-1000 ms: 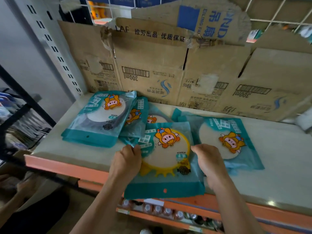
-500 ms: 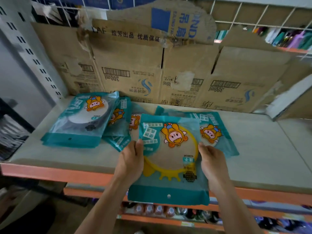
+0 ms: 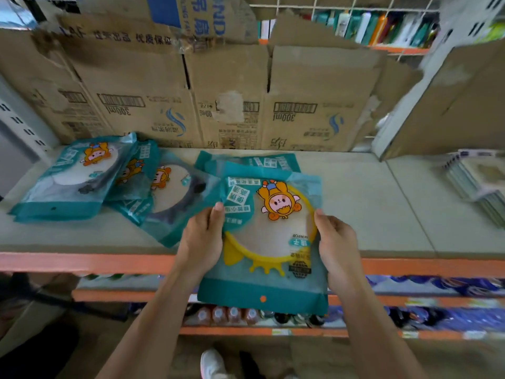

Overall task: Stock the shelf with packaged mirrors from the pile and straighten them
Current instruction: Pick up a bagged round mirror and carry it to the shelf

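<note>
Mirror packets you can count: at least five. One yellow-framed packet held up; at least one teal packet flat beneath it; three overlapping at left: leftmost packet, middle packet, near packet. The leftmost tops a stack; how many lie under it can't be told.

Hands: two, your left hand and right hand, both gripping that one packet.

Orange shelf edges: three, stepped downward.

Pale bottle caps low down: four clear, others blurred.

Stack of flat goods at right: one.

White shoe: one.
</note>
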